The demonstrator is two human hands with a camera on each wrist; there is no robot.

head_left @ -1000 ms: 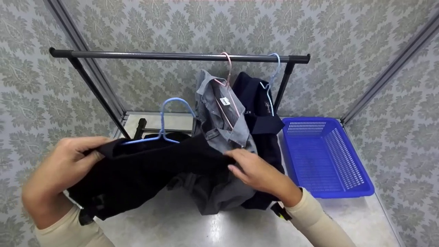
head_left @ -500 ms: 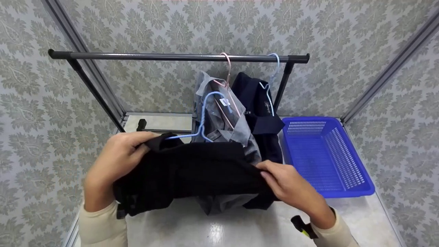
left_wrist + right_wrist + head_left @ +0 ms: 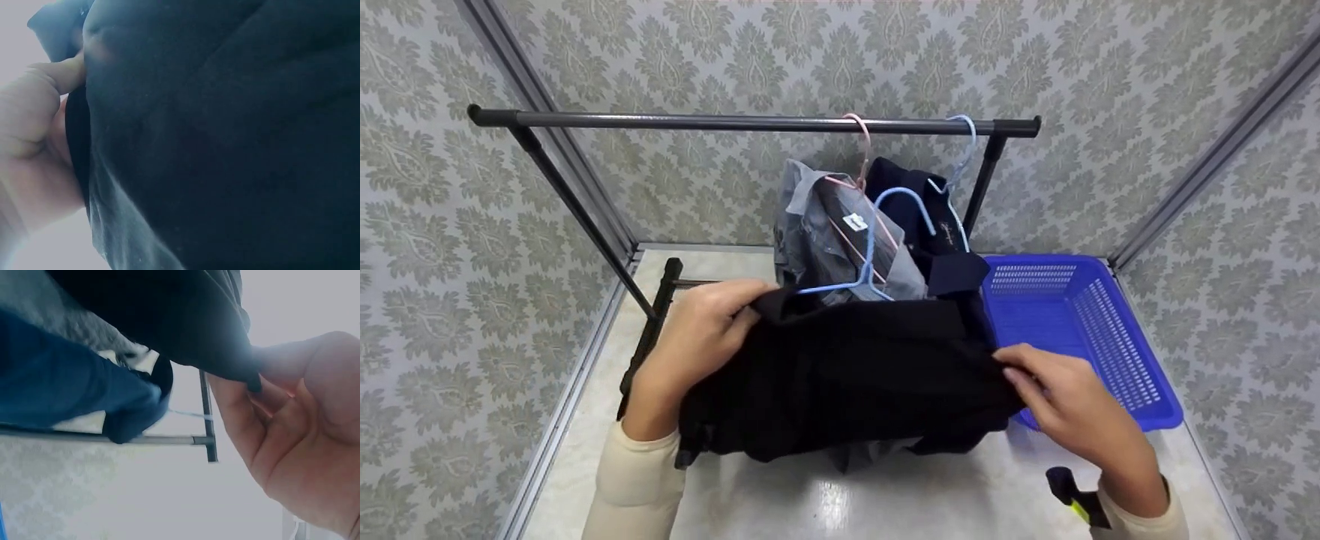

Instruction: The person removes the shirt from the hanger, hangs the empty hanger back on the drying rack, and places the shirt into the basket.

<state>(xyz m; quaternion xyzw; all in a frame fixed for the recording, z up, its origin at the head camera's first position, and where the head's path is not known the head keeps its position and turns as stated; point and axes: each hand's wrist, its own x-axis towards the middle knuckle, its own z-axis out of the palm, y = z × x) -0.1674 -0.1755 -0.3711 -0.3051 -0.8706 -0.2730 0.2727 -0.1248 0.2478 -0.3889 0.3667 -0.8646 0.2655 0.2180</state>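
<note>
A black shirt with a collar hangs stretched between my two hands, a blue hanger inside it with its hook standing free above the collar. My left hand pinches the shirt near its left shoulder, thumb on the cloth in the left wrist view. Farther right, my right hand pinches the other end of the cloth between thumb and fingers. Behind the black shirt, a grey shirt hangs from a pink hanger on the rail. Beside it a navy shirt hangs from another blue hanger.
The dark metal rail of the clothes rack runs across the back, its left part carrying no hangers. A blue plastic basket stands on the pale floor at the right. Patterned walls enclose the space.
Both hands have carried the black shirt and its hanger to the right, in front of the grey and navy shirts. The cloth now hangs more level and spread.
</note>
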